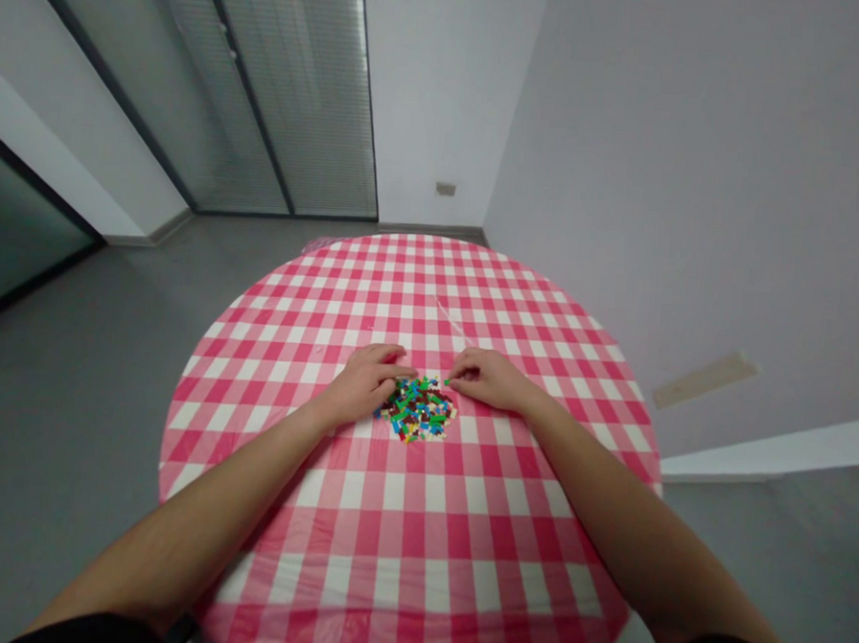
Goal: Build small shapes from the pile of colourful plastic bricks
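Observation:
A heap of small multicoloured plastic bricks (417, 409) lies near the middle of the round table, in green, blue, red, dark brown and cream. My left hand (365, 383) rests on the cloth at the heap's left side, its fingers loosely extended and its fingertips touching the heap's upper left edge. My right hand (488, 379) lies at the heap's upper right, fingers curled downward. A tiny green brick (446, 382) sits at its fingertips, and I cannot tell whether it is held.
The table wears a pink-and-white gingham cloth (389, 540), which hangs past its edge over a grey floor (73, 389). A glass partition with blinds (290, 93) stands at the back left. A white wall (660, 180) rises on the right.

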### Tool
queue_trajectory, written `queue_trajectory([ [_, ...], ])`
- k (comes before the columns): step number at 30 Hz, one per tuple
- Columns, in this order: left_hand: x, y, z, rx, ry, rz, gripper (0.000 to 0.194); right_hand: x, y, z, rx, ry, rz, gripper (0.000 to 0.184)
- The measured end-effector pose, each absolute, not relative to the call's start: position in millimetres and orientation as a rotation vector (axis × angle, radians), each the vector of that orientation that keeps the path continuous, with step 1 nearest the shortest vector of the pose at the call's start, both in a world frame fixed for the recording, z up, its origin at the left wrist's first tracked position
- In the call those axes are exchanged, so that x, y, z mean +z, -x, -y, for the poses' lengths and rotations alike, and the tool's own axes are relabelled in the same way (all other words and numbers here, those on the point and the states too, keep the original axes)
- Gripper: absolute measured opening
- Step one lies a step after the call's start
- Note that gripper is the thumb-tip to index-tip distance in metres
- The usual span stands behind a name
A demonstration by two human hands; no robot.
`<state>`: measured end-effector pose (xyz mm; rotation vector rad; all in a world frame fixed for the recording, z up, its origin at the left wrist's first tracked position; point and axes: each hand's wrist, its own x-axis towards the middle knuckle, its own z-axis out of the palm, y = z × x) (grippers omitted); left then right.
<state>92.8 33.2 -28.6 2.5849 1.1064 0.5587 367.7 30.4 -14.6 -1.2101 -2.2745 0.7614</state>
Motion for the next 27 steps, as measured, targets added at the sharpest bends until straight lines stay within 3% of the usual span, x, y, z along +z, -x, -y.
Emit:
queue_trajectory([
  [7,-32,-86,-39,0.709,-2.396,-1.178,0.045,-18,-382,-32,0.891,1.248,2.192,0.016],
  [15,-34,-68,-52,0.509,-2.56,-1.535,0.051,-12,-391,-43,0.942,1.349,2.194,0.017],
  [27,-34,-67,-52,0.468,-2.567,-1.602,0.05,-20,-291,-122,0.379,1.359,2.274,0.016],
])
